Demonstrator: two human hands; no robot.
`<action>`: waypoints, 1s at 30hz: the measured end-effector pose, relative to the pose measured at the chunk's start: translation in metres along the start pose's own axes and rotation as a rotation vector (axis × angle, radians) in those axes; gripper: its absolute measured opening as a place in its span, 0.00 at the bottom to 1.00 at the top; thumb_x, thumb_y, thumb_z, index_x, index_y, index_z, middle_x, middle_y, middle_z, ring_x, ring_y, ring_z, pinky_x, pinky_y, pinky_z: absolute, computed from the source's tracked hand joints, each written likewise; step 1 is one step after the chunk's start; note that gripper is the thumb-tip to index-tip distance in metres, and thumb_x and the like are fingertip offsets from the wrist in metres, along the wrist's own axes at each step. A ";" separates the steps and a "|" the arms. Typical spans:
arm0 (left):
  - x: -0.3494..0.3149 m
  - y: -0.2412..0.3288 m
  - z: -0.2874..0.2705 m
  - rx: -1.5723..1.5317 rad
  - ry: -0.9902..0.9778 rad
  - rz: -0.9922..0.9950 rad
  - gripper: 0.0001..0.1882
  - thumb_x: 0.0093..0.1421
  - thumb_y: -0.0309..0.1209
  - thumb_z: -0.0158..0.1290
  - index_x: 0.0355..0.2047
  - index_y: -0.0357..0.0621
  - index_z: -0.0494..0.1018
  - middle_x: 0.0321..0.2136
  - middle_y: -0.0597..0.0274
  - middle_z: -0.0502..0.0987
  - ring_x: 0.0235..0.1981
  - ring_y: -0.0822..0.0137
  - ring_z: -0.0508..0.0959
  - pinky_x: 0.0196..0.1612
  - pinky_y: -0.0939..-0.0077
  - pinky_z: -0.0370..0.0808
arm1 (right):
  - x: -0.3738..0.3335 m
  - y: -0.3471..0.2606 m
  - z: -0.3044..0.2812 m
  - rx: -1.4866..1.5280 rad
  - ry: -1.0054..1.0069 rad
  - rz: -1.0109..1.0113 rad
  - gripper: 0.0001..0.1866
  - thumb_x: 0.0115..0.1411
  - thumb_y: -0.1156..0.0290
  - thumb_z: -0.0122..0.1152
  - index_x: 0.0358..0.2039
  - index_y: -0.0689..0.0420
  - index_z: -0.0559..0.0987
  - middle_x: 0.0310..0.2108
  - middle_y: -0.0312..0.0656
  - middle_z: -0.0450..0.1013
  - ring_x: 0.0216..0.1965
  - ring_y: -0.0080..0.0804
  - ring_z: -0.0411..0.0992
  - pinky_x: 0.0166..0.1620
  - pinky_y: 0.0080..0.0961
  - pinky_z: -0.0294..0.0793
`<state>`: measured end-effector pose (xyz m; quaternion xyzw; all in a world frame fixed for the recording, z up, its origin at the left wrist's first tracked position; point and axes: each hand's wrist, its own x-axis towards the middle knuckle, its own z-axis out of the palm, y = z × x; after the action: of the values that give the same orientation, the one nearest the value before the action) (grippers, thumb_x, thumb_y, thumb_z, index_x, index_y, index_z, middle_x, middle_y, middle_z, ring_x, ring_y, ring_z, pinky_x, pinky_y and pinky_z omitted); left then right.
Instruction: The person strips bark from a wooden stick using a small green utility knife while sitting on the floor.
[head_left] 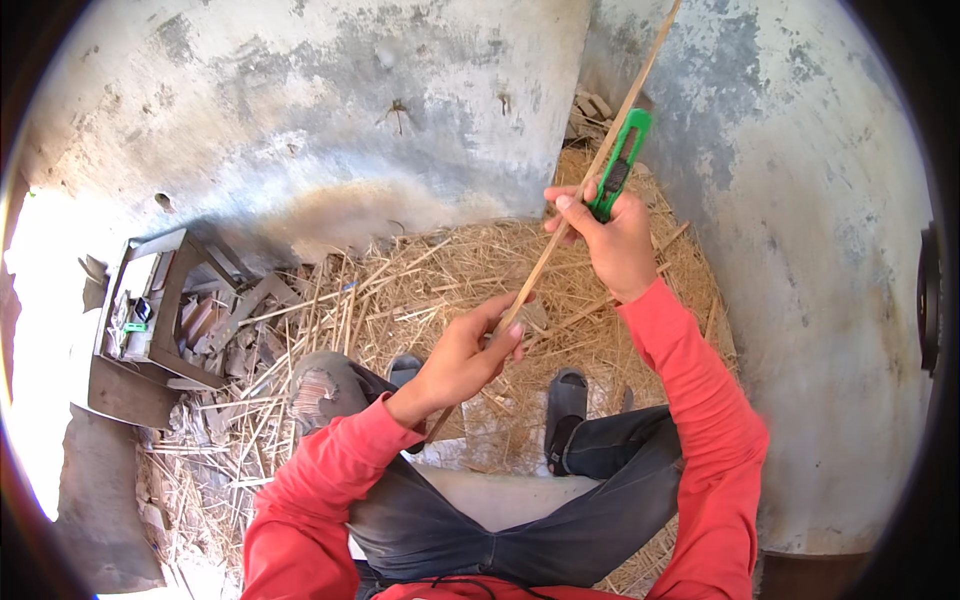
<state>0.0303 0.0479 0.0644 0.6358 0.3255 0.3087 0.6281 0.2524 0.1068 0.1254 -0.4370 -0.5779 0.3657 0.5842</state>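
Observation:
A long, thin strip of wood or bamboo (540, 266) slants from between my knees up past the top edge of the head view. My left hand (462, 352) is closed round its lower part, with thumb and fingers pinching it. Higher up, my right hand (612, 236) holds a green utility knife (624, 160) against its palm, the knife's body pointing up beside the strip. The thumb and fingers of that same hand also touch the strip. Whether the knife's blade is out I cannot tell.
Straw-like shavings and thin strips (420, 265) cover the floor in front of me. At the left a small wooden stand (165, 345) bears small items, one of them green, with broken pieces beside it. Stained grey walls (330, 110) rise ahead and at the right (830, 300).

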 end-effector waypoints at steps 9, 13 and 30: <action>0.008 0.001 -0.014 -0.156 0.203 -0.069 0.23 0.76 0.32 0.44 0.69 0.43 0.63 0.25 0.67 0.76 0.13 0.85 0.62 0.17 0.88 0.58 | -0.001 0.019 -0.023 -0.179 -0.103 -0.051 0.18 0.74 0.58 0.49 0.46 0.62 0.76 0.37 0.43 0.79 0.37 0.26 0.77 0.40 0.25 0.74; 0.009 0.001 -0.023 -0.191 0.258 -0.030 0.25 0.75 0.31 0.46 0.70 0.42 0.61 0.26 0.66 0.77 0.13 0.85 0.63 0.16 0.88 0.59 | -0.015 0.021 -0.010 -0.103 -0.241 0.062 0.13 0.70 0.64 0.56 0.46 0.60 0.76 0.35 0.41 0.79 0.32 0.21 0.75 0.37 0.22 0.72; 0.001 -0.018 -0.018 -0.077 0.266 -0.008 0.23 0.76 0.34 0.44 0.67 0.39 0.63 0.22 0.72 0.69 0.16 0.84 0.63 0.19 0.88 0.59 | -0.005 0.000 0.012 -0.480 -0.187 0.037 0.26 0.69 0.48 0.55 0.40 0.61 0.83 0.23 0.42 0.74 0.26 0.33 0.73 0.34 0.32 0.71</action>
<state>0.0164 0.0597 0.0468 0.5634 0.3962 0.4001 0.6046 0.2406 0.1036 0.1230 -0.5378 -0.6917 0.2676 0.4010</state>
